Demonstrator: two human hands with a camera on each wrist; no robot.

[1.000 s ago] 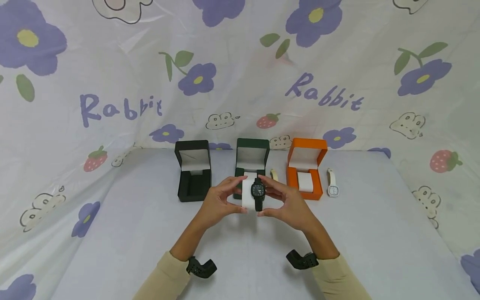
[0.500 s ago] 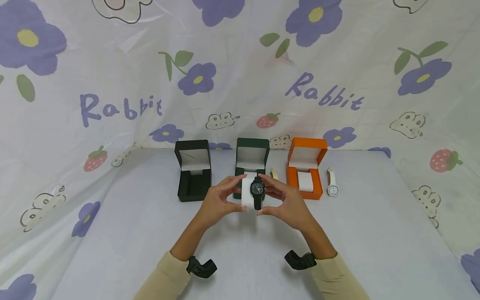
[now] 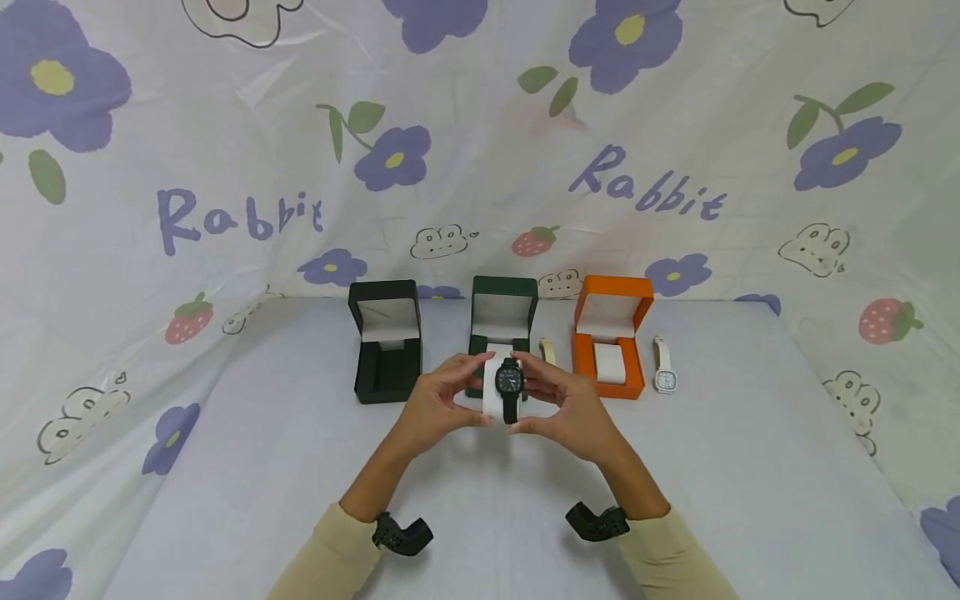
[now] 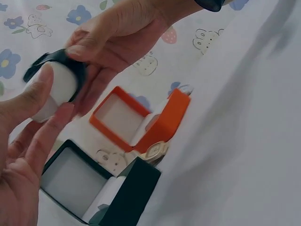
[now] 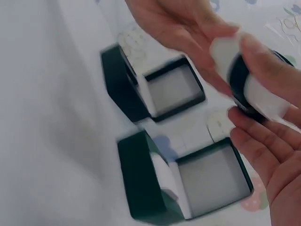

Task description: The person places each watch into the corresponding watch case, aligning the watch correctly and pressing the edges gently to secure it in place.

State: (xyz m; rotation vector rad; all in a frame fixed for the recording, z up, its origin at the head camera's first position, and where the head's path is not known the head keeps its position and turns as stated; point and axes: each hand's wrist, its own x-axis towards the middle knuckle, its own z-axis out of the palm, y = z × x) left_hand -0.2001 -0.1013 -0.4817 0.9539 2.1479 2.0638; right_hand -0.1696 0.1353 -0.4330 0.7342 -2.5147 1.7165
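Between my two hands, a black wristwatch [image 3: 510, 380] is wrapped round a white watch cushion [image 3: 491, 392]. My left hand [image 3: 438, 402] grips the cushion's left end between thumb and fingers. From the other side, my right hand [image 3: 577, 412] holds the watch and the cushion's right end at top and bottom. In the right wrist view the dark strap [image 5: 240, 82] circles the cushion, partly covered by fingers. Behind the hands stands an open green watch box [image 3: 505, 298] with a white cushion inside, its front partly hidden.
An open black box [image 3: 386, 302], with no cushion showing, stands left of the green one. To the right is an open orange box [image 3: 615, 296] holding a white cushion. A gold-coloured watch [image 3: 547, 350] lies between green and orange boxes; a white watch [image 3: 664, 367] lies farther right.
The black watch has slid slightly left along the white cushion, and my right hand has moved left with it. My left hand stays nearly still.
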